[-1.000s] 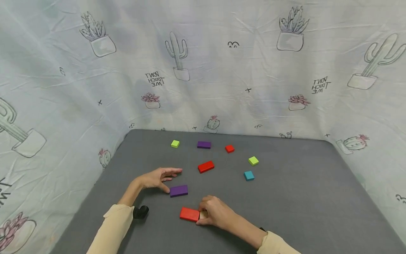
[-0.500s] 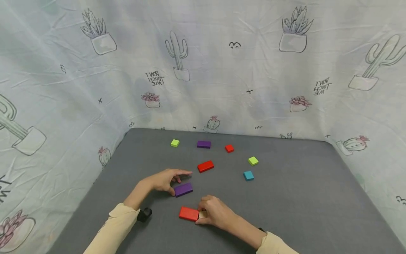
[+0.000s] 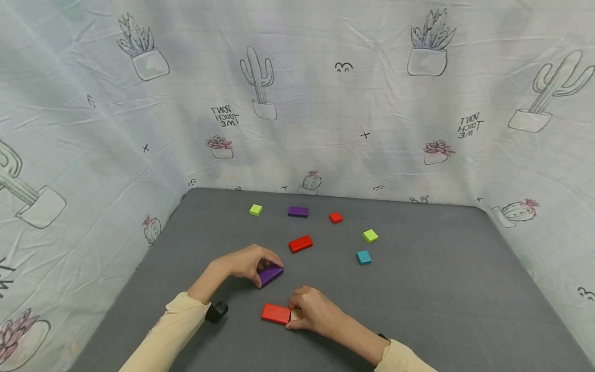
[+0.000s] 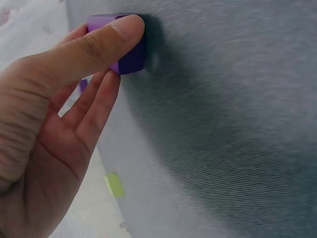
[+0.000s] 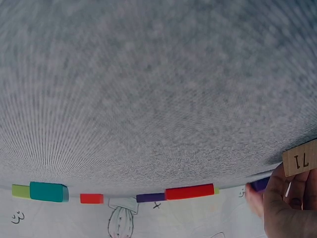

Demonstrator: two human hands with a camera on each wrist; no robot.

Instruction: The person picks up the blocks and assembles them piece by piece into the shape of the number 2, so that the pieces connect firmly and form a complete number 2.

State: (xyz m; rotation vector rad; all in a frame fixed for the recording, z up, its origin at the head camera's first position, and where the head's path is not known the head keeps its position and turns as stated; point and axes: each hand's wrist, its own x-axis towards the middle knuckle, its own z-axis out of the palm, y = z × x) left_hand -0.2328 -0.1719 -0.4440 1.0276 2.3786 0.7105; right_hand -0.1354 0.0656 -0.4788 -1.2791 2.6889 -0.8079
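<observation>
My left hand [image 3: 246, 262] pinches a purple rectangular block [image 3: 270, 276] by its ends, thumb on the near end. In the left wrist view the thumb covers part of that purple block [image 4: 132, 60]. Nearer to me, my right hand [image 3: 319, 313] grips a small wooden block [image 3: 296, 314] between thumb and fingers. Dark marks like digits show on the wooden block [image 5: 301, 158] in the right wrist view. A red rectangular block [image 3: 276, 313] lies flat, end to end with the wooden one and apparently touching it.
Beyond the hands on the grey tabletop [image 3: 427, 289] lie another red block [image 3: 300, 244], a blue block [image 3: 363, 258], two lime blocks, one of them [image 3: 370, 235] at right, a small red block [image 3: 335, 217] and a purple block [image 3: 298, 212]. A cactus-print cloth [image 3: 302, 129] hangs behind.
My left hand has moved right and its fingers have closed on the purple block, which has shifted right and turned slightly. The right hand keeps its grip on the wooden block, almost still.
</observation>
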